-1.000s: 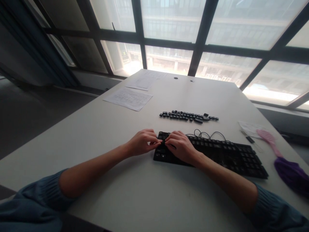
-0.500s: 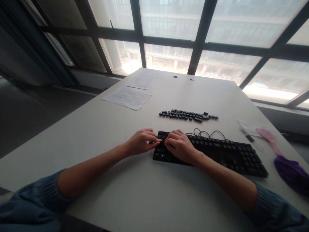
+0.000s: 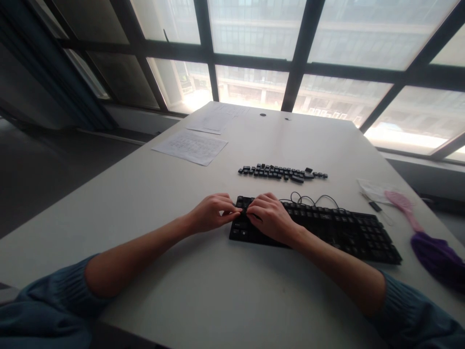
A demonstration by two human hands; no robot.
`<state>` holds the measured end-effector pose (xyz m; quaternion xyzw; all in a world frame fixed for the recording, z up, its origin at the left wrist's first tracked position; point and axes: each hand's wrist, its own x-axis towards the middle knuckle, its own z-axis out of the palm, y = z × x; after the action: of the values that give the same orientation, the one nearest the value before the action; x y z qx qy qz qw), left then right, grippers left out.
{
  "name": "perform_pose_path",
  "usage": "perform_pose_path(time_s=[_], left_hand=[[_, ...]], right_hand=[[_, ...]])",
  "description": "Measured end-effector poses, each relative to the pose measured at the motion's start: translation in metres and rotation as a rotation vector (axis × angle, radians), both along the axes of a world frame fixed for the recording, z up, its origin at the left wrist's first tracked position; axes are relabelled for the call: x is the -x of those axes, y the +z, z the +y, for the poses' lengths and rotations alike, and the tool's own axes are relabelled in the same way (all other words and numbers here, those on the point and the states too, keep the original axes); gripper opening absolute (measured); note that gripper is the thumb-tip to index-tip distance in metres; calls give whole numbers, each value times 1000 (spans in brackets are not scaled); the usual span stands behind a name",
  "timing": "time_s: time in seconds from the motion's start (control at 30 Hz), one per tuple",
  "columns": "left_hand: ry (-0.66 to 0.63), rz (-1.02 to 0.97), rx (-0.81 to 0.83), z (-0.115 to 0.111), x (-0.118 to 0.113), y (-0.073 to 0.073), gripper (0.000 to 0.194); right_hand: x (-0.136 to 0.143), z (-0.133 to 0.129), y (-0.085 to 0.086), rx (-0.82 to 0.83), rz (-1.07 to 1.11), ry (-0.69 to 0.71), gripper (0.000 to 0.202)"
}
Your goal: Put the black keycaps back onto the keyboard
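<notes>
A black keyboard [image 3: 348,237] lies on the white table, with a dark stretch in its middle where keycaps are off. At its left end my left hand [image 3: 216,212] is closed in a pinch, thumb and fingertips touching the keys there. My right hand [image 3: 271,215] rests over the left part of the keyboard, fingers bent together and meeting close to the left fingertips. Whatever small piece the two hands pinch is hidden by the fingers. Beyond the keyboard, several loose black keycaps [image 3: 276,172] stand in rough rows.
A coiled black cable [image 3: 300,198] sits behind the keyboard. To the right are a pink brush-like thing [image 3: 401,201], a purple cloth [image 3: 434,254] and a small dark piece with a cord [image 3: 375,207]. Written papers [image 3: 192,147] lie at the far left. Windows stand behind the table.
Both hands stay at the left end of the keyboard with almost the same grip. The whole view has shifted very slightly.
</notes>
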<state>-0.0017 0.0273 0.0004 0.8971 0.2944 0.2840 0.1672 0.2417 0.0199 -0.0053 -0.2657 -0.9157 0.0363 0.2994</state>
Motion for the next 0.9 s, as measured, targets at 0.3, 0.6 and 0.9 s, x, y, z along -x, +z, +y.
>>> perform_pose_path(time_s=[0.3,0.6,0.9], left_hand=[[-2,17,7,0,0,-1,27],[39,11,90,0,-1,0,28],[94,-21,205,5,4,-10,27]], right_hand=[[0,-1,0,-27,-1,-59,19],[1,-3,2,62,-5,-48,16],[1,-2,0,85,-56,-67,18]])
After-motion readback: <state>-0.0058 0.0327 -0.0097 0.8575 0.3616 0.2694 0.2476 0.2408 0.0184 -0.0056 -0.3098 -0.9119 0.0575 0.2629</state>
